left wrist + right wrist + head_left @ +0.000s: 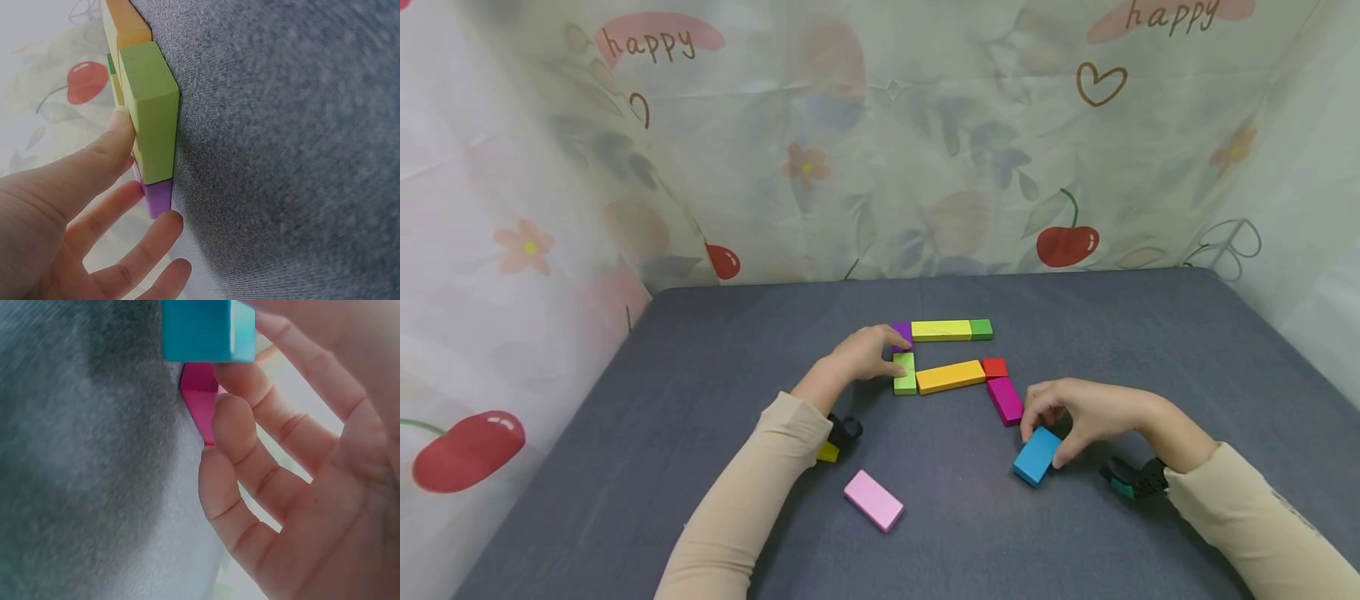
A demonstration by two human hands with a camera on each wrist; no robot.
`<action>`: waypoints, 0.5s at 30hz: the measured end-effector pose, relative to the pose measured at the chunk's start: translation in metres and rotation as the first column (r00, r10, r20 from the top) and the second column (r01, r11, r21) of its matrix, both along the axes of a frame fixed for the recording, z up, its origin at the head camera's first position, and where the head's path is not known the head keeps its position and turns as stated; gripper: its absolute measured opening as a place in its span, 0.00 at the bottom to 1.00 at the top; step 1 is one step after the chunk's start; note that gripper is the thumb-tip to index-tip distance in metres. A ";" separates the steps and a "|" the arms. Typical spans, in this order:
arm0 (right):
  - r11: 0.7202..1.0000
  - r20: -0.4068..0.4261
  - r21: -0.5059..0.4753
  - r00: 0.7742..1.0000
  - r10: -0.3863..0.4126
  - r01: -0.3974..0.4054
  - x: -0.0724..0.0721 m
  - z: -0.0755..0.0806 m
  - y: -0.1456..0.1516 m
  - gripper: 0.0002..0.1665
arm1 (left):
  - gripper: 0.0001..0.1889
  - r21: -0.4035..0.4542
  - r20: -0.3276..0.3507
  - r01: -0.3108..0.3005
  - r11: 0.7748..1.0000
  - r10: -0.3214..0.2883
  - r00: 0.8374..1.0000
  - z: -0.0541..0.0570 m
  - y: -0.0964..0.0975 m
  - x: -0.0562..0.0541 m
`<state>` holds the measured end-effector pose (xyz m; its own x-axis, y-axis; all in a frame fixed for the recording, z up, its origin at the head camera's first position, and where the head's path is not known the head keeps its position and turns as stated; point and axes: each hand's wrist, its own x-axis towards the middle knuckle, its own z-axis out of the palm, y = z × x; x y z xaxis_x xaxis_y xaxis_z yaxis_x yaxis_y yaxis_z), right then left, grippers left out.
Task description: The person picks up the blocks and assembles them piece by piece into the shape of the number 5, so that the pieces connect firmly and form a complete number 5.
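My left hand (862, 354) reaches over the left end of a line of coloured blocks. Its thumb rests on a lime green block (153, 119), while the fingers spread loosely by the purple block (159, 199). Between thumb and fingers, my right hand (1093, 417) pinches a blue block (1037, 456). That block sits just nearer than the magenta block (1004, 402), which joins a small red block (995, 367). An orange block (951, 377) runs from the red one toward the lime green one. Behind, a yellow block (941, 331) and a green block (981, 329) extend right from the purple one.
A pink block (874, 500) lies alone on the dark grey tabletop (970, 533), nearer than the others. Black wrist cameras (846, 431) sit low beside both wrists. Patterned curtains (895, 183) hang behind the table and along its sides.
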<state>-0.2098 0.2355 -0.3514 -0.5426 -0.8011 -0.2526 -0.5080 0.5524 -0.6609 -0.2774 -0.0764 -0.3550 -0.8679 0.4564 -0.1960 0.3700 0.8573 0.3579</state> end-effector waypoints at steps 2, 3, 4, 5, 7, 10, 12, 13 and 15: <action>1.000 -0.002 0.006 1.000 -0.004 0.004 -0.001 0.001 -0.003 0.17 | 0.25 -0.001 -0.002 0.001 1.000 -0.001 1.000 0.000 0.000 0.000; 1.000 -0.003 0.007 1.000 -0.005 0.005 -0.001 0.002 -0.004 0.17 | 0.25 0.000 -0.003 0.002 1.000 -0.002 1.000 0.001 0.000 0.000; 1.000 -0.005 0.007 1.000 -0.005 0.005 -0.001 0.002 -0.006 0.17 | 0.25 0.002 -0.002 0.003 1.000 -0.003 1.000 0.001 0.000 0.000; 1.000 -0.006 0.006 1.000 -0.004 0.004 -0.001 0.002 -0.007 0.17 | 0.24 0.003 -0.003 0.004 1.000 -0.004 1.000 0.001 0.000 0.000; 1.000 -0.011 0.004 1.000 -0.002 0.002 -0.001 0.003 -0.009 0.18 | 0.24 0.003 -0.002 0.005 1.000 -0.005 1.000 0.001 -0.001 0.000; 1.000 -0.020 0.002 1.000 0.000 0.000 -0.002 0.003 -0.012 0.17 | 0.25 0.003 0.005 0.004 1.000 -0.004 1.000 0.001 -0.001 0.000; 1.000 -0.023 0.002 1.000 0.001 -0.001 -0.002 0.003 -0.014 0.17 | 0.25 0.002 0.008 0.001 1.000 -0.001 1.000 0.001 -0.001 0.000; 1.000 -0.022 0.002 1.000 0.002 -0.002 -0.002 0.003 -0.015 0.17 | 0.25 0.002 0.007 0.002 1.000 -0.002 1.000 0.001 -0.001 0.000; 1.000 -0.024 0.000 1.000 0.005 -0.005 -0.002 0.003 -0.016 0.17 | 0.25 0.001 0.008 0.001 1.000 -0.001 1.000 0.002 0.000 0.000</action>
